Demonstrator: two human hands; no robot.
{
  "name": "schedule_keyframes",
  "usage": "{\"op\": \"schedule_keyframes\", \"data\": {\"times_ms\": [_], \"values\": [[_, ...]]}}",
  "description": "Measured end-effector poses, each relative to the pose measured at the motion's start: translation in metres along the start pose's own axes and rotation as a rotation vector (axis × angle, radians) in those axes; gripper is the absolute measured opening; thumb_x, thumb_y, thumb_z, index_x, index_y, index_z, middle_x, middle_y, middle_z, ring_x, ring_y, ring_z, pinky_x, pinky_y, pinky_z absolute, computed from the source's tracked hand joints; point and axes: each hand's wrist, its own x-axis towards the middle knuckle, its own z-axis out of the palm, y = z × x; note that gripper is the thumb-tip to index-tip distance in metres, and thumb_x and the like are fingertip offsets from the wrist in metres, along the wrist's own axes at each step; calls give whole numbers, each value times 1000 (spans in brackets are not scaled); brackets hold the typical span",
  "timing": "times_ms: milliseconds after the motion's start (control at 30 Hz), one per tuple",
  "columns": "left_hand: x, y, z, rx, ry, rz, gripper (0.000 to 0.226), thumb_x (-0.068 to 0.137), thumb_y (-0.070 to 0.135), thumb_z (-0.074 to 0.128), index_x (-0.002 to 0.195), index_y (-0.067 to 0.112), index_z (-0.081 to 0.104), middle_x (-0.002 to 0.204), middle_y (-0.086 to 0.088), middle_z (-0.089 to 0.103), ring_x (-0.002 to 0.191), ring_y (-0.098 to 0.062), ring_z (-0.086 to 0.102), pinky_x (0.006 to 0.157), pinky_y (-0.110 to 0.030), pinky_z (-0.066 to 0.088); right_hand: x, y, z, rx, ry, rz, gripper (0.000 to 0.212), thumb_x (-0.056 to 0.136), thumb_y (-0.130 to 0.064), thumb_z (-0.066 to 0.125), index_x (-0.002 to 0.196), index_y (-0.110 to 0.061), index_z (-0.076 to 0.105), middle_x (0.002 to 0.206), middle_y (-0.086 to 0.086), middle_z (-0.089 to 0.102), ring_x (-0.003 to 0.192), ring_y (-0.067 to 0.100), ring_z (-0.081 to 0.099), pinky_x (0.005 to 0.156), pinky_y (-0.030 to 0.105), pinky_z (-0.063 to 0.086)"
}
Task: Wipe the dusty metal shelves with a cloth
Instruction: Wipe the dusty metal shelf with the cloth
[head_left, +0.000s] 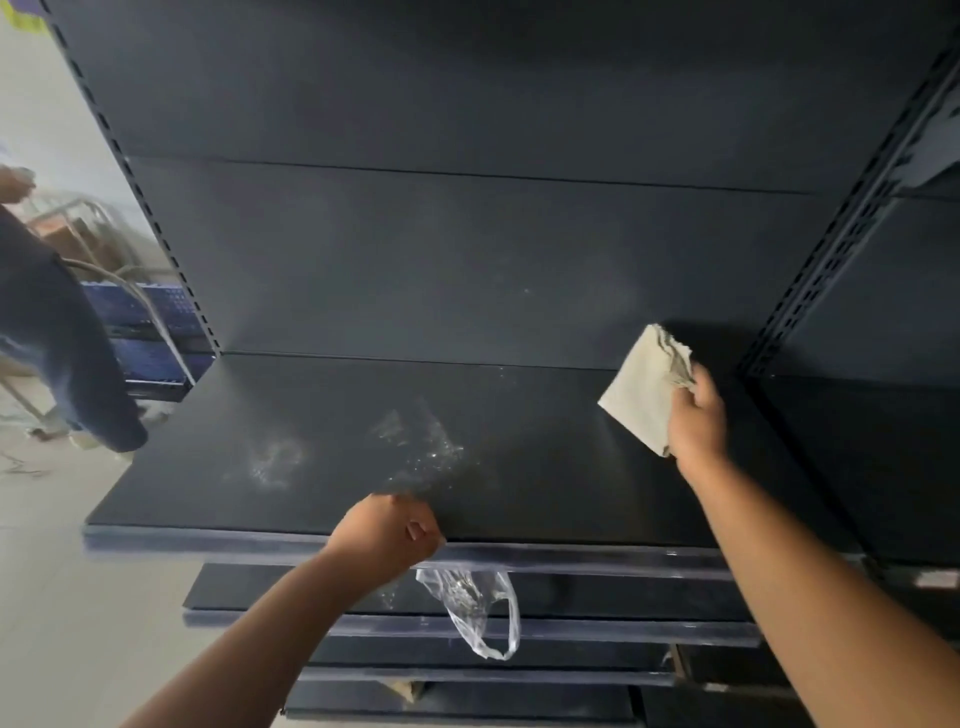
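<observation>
A dark metal shelf (322, 426) fills the middle of the view, with pale dust smears near its centre. My right hand (696, 415) grips a folded beige cloth (641, 387) at the shelf's right side, near the back panel. My left hand (389, 535) is a closed fist at the shelf's front edge, and a clear plastic bag (475, 605) hangs down from it in front of the lower shelves.
Lower shelves (311, 592) step out below. A perforated upright (852, 228) and another shelf bay stand at the right. At the left another person (57, 332) stands on the pale floor beside blue crates (156, 332) and a metal frame.
</observation>
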Motion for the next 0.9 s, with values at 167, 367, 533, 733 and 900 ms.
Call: {"op": "schedule_keyframes", "data": {"times_ms": [167, 367, 533, 733, 900], "values": [[-5, -5, -1, -7, 22, 64, 11, 77, 29, 60, 73, 31, 70, 62, 20, 58, 66, -4, 62, 61, -17, 46, 16, 11, -51, -113, 401, -36, 50, 87, -1, 34, 133, -15, 47, 132, 17, 57, 118, 35, 52, 96, 33, 38], [6, -15, -4, -37, -33, 88, 13, 74, 30, 60, 80, 29, 71, 69, 16, 65, 68, -5, 63, 66, -20, 51, 49, 47, 1, -550, -6, -68, 42, 92, -4, 37, 130, -17, 50, 126, 22, 57, 110, 41, 54, 95, 42, 40], [4, -27, -2, -78, 40, 202, 10, 77, 25, 61, 76, 27, 71, 70, 18, 62, 64, 3, 60, 62, -13, 49, 25, 19, 126, -743, -362, -166, 47, 90, -8, 37, 126, -35, 52, 130, 11, 57, 109, 37, 55, 92, 45, 46], [-6, -48, 4, -121, 276, 271, 11, 74, 36, 57, 69, 29, 65, 66, 20, 57, 61, 3, 51, 54, -14, 45, -95, -66, 266, -281, -786, -183, 41, 92, -10, 39, 125, -28, 54, 123, 11, 63, 101, 30, 59, 84, 32, 45], [-17, -77, -14, -60, 309, 241, 15, 73, 40, 54, 69, 29, 65, 62, 18, 56, 64, 0, 50, 55, -11, 38, -114, -114, 239, 317, -558, 207, 33, 95, -15, 42, 125, -21, 54, 109, -3, 64, 87, 10, 55, 76, 23, 44]]}}
